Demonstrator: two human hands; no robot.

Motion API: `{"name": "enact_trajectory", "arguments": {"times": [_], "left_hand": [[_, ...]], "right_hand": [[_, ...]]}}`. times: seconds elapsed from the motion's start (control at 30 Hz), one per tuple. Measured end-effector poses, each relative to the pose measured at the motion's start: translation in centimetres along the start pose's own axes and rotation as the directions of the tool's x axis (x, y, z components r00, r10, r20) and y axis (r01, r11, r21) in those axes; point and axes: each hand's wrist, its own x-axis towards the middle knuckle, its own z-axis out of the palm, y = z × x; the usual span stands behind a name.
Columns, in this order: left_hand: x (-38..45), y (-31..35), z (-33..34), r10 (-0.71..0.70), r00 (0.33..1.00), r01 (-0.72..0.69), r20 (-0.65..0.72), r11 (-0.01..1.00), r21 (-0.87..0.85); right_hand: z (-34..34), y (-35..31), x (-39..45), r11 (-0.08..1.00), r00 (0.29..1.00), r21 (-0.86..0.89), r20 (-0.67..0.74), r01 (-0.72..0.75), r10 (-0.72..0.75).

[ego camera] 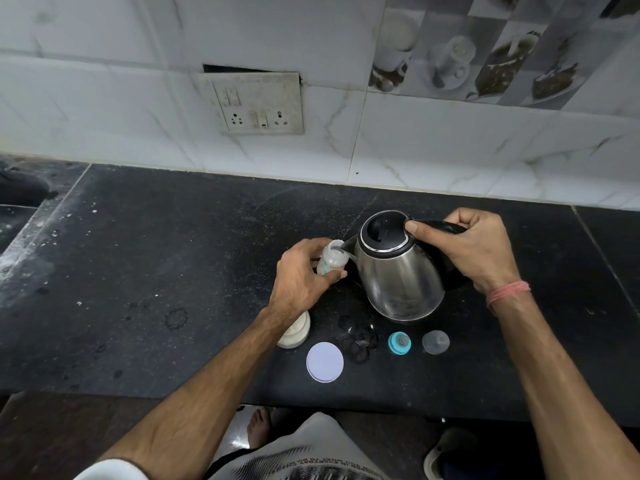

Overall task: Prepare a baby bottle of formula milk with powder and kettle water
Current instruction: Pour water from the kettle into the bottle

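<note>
My left hand (301, 275) grips a small clear baby bottle (331, 261) with its mouth open, held upright on or just over the black counter (156, 271). My right hand (474, 247) grips the black handle of a steel kettle (398, 271), thumb on the lid's edge. The kettle tilts left, and its spout sits at the bottle's mouth. A jar of white powder (296, 336) stands partly hidden under my left forearm. Its white lid (325, 362) lies flat beside it. The teal-ringed teat (399, 342) and the clear bottle cap (435, 342) rest on the counter in front of the kettle.
A tiled wall with a socket plate (258, 103) rises behind the counter. Wet rings and drops mark the surface in front of the kettle. The counter's front edge runs just past the white lid, with my foot on the floor below.
</note>
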Motion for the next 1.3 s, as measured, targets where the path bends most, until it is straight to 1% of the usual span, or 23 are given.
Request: {"name": "enact_trajectory", "arguments": {"times": [0.13, 0.27, 0.43, 0.6, 0.97, 1.17, 1.3], "left_hand": [[-0.1, 0.1, 0.3, -0.020, 0.999, 0.021, -0.024, 1.000, 0.003], [0.0, 0.4, 0.7, -0.052, 0.998, 0.052, -0.045, 0.999, 0.008], [-0.1, 0.7, 0.9, -0.069, 0.995, 0.071, -0.076, 0.997, 0.021], [-0.6, 0.9, 1.0, -0.106, 0.991, 0.109, -0.084, 0.993, 0.038], [-1.6, 1.6, 1.8, -0.140, 0.986, 0.140, -0.092, 0.990, -0.003], [-1.9, 1.4, 2.2, -0.131, 0.987, 0.130, -0.091, 0.991, -0.019], [-2.1, 1.1, 2.4, -0.138, 0.986, 0.134, -0.091, 0.990, -0.050]], "right_hand": [[0.1, 1.1, -0.2, 0.987, 1.000, 0.162, 0.007, -0.025, 0.025], [0.2, 2.2, -0.4, 0.941, 0.996, 0.328, 0.028, -0.084, 0.079], [0.8, 4.0, -0.8, 0.885, 0.991, 0.448, 0.038, -0.131, 0.128], [1.5, 5.4, 0.1, 0.848, 0.984, 0.502, 0.038, -0.168, 0.172], [3.1, 8.6, 1.3, 0.831, 0.974, 0.512, 0.057, -0.217, 0.218], [3.8, 8.8, 1.1, 0.853, 0.976, 0.475, 0.066, -0.215, 0.209], [4.4, 9.3, 1.0, 0.851, 0.977, 0.482, 0.053, -0.206, 0.206]]}}
